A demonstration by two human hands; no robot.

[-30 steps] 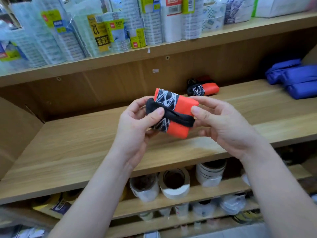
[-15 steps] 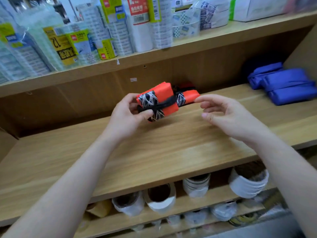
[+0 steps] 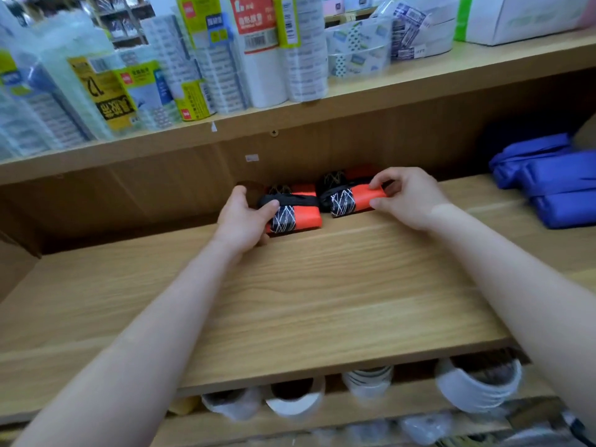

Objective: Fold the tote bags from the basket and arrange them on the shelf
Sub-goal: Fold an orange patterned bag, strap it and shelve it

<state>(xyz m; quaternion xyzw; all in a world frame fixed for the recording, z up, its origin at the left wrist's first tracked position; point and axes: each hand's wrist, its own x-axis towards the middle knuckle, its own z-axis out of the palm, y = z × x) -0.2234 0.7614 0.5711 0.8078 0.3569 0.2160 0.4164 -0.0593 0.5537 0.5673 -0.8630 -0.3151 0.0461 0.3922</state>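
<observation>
Just set folded orange tote 2 [image 3: 295, 209] on the shelf [image 3: 322, 285] beside tote 1 [image 3: 353, 198]; my left hand [image 3: 242, 217] grips it, right hand [image 3: 406, 198] pinches tote 1.

Left tote bundle [image 3: 295, 212]: orange, folded into a flat packet, black strap wrapped across, black panel with white lines; lying flat toward 12 o'clock on the shelf [image 3: 322, 285].
Right tote bundle [image 3: 350, 200]: same colours and fold; just beside the first, at its 2 o'clock.
</observation>
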